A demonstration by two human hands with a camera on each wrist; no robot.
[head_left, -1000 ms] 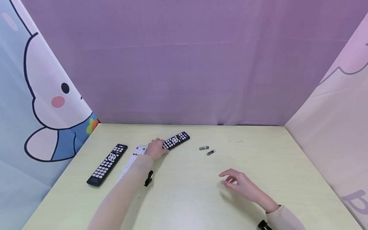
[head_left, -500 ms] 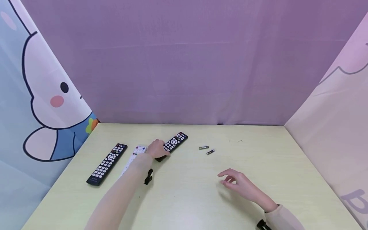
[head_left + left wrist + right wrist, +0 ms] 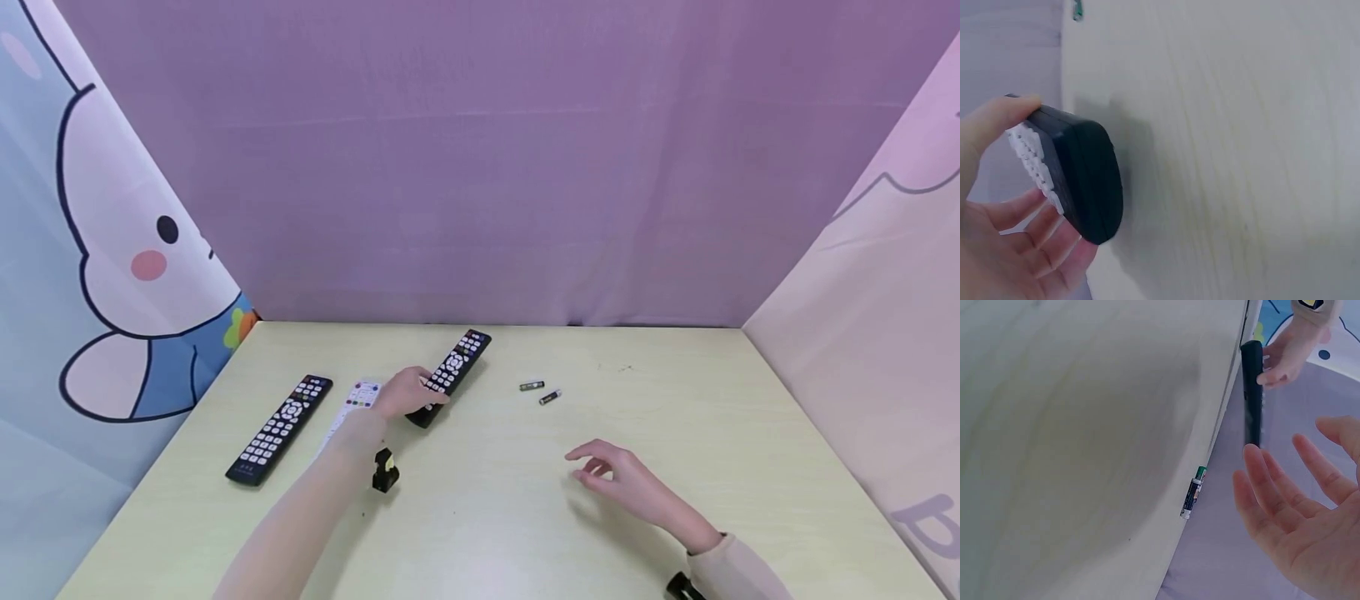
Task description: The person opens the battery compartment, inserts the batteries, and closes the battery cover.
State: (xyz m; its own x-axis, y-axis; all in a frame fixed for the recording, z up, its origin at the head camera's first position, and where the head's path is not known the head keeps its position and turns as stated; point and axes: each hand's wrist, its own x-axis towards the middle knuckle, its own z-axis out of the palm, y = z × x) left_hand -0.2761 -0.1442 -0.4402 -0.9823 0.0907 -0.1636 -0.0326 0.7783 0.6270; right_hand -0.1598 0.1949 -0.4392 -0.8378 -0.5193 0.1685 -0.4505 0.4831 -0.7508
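My left hand [image 3: 406, 393] grips a black remote control [image 3: 455, 363] near its lower end, thumb on one long edge and fingers on the other. In the left wrist view the remote [image 3: 1088, 178] is seen end-on, lifted off the table, its white buttons facing the palm. My right hand [image 3: 621, 477] hovers above the table at the right, fingers loosely bent and holding nothing. The right wrist view shows that same hand [image 3: 1304, 525] with its fingers spread apart. Two small batteries [image 3: 532, 386] lie on the table between the hands, farther back.
Left of the held remote, a white remote [image 3: 363, 395] lies partly hidden under my left forearm. Another black remote [image 3: 279, 430] lies farther left. A purple curtain [image 3: 480, 167] hangs behind the table [image 3: 495, 517], with printed cloth on both sides.
The black remote has turned steeper and risen off the table in my left hand, with a shadow now beneath it. The right hand has barely moved.
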